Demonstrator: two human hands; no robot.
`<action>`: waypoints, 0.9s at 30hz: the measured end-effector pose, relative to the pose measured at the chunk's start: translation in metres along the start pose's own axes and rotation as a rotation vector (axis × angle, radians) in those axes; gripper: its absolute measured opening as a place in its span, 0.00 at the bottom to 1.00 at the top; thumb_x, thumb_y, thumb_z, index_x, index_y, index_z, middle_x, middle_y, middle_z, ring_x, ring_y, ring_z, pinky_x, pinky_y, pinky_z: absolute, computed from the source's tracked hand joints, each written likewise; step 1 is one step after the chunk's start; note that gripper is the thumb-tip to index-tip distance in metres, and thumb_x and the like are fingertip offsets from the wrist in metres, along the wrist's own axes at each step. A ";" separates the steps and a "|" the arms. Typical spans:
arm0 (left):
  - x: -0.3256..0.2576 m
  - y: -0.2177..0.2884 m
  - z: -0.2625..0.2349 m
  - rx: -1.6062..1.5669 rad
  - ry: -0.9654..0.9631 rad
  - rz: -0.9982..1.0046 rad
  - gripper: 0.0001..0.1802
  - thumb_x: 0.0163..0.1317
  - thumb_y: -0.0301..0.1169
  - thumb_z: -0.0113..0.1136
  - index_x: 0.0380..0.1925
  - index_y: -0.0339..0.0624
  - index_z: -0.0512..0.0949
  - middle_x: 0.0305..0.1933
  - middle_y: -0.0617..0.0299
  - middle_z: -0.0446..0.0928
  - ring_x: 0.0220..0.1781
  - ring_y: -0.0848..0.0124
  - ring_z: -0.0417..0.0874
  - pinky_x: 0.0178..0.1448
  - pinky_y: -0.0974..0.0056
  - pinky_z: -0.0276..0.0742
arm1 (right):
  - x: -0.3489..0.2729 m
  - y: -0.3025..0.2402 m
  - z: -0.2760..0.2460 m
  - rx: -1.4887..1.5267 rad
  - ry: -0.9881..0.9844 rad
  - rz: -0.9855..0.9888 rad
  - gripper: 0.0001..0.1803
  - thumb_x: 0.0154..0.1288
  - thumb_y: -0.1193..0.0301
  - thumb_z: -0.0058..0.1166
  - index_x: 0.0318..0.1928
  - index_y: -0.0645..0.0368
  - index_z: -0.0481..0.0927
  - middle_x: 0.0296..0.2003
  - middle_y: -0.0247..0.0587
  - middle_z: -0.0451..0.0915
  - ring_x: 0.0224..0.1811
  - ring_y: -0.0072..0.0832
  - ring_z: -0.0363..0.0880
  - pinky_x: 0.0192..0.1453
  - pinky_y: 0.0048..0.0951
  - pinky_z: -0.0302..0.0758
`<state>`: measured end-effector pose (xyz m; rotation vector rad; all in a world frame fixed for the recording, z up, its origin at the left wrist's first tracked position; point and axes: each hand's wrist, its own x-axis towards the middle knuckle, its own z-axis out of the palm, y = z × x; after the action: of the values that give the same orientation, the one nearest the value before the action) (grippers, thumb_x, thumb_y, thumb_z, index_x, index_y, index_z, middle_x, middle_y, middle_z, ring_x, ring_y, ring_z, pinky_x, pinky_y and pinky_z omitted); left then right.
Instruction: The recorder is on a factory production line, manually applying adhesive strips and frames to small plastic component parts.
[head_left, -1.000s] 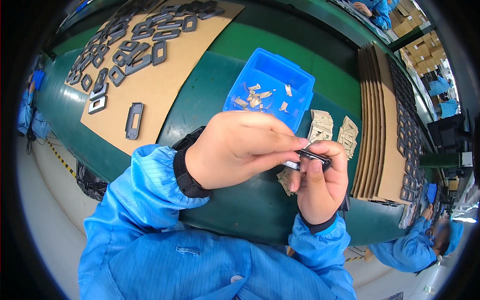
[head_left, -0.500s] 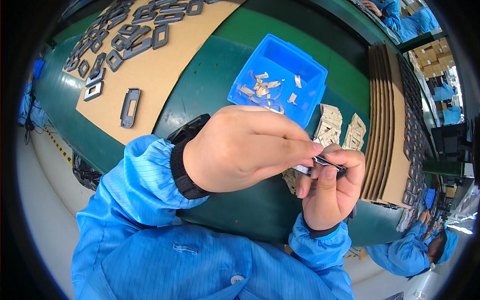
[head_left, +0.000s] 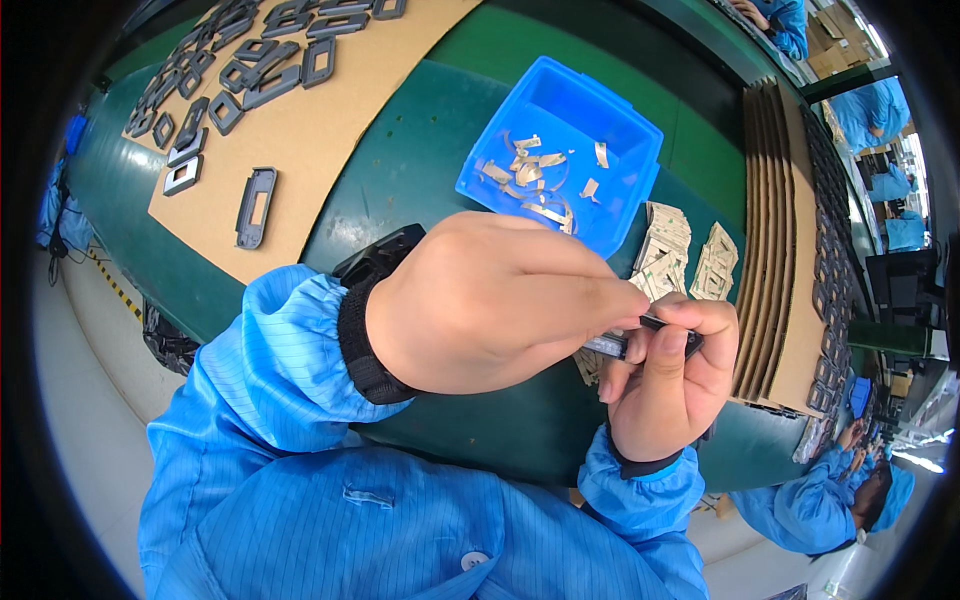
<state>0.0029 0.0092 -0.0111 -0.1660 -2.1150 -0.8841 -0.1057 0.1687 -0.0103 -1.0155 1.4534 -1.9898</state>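
A small black plastic frame (head_left: 608, 346) with a shiny strip is held between my two hands, above the green table. My right hand (head_left: 672, 375) grips it between thumb and bent fingers, its dark end poking out past them. Over the frame from the left comes my left hand (head_left: 500, 300), fingers pressed together and tips against the piece. The left hand's thumb and much of the frame are hidden beneath that hand. Just beyond the hands lie a stack of cream adhesive strips (head_left: 662, 245) and a smaller stack (head_left: 715, 262).
A blue bin (head_left: 630, 130) holding peeled paper scraps stands behind my hands. At left, a cardboard sheet (head_left: 330, 150) carries many dark frames, one lone frame (head_left: 257, 208) nearest me. Stacked cardboard sheets (head_left: 775, 250) with rows of frames rise at right. A co-worker (head_left: 820, 500) sits lower right.
Both hands stay on the frame and have shifted very slightly to the right. The left fingertips have slid a little along the piece. The surroundings moved slightly in view.
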 end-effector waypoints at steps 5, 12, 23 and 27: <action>0.001 0.002 0.001 0.020 -0.004 -0.023 0.14 0.51 0.21 0.71 0.40 0.39 0.86 0.33 0.59 0.86 0.31 0.64 0.87 0.32 0.65 0.81 | -0.001 -0.003 0.001 0.037 0.046 0.082 0.07 0.78 0.73 0.50 0.48 0.64 0.72 0.28 0.41 0.75 0.19 0.19 0.70 0.22 0.18 0.70; 0.001 0.005 0.005 0.028 -0.011 -0.091 0.13 0.52 0.21 0.72 0.39 0.39 0.86 0.30 0.60 0.84 0.28 0.64 0.85 0.29 0.65 0.78 | 0.001 -0.005 -0.003 0.078 0.069 0.209 0.09 0.78 0.71 0.50 0.47 0.66 0.75 0.28 0.40 0.76 0.20 0.19 0.72 0.23 0.20 0.74; 0.004 -0.002 0.006 -0.068 0.006 -0.205 0.11 0.54 0.21 0.71 0.39 0.41 0.86 0.28 0.59 0.82 0.27 0.65 0.83 0.31 0.65 0.76 | 0.008 -0.005 -0.011 0.242 -0.037 0.374 0.24 0.83 0.59 0.38 0.54 0.72 0.74 0.33 0.51 0.82 0.26 0.32 0.83 0.29 0.27 0.82; 0.006 0.005 0.002 -0.188 -0.014 -0.394 0.09 0.56 0.20 0.70 0.38 0.39 0.86 0.29 0.59 0.82 0.28 0.70 0.82 0.31 0.68 0.75 | 0.009 -0.002 -0.018 0.394 -0.066 0.435 0.30 0.83 0.55 0.32 0.57 0.75 0.72 0.36 0.55 0.83 0.28 0.38 0.85 0.33 0.32 0.86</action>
<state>-0.0006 0.0135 -0.0046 0.1562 -2.1110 -1.3159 -0.1256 0.1736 -0.0084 -0.5351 1.0730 -1.7994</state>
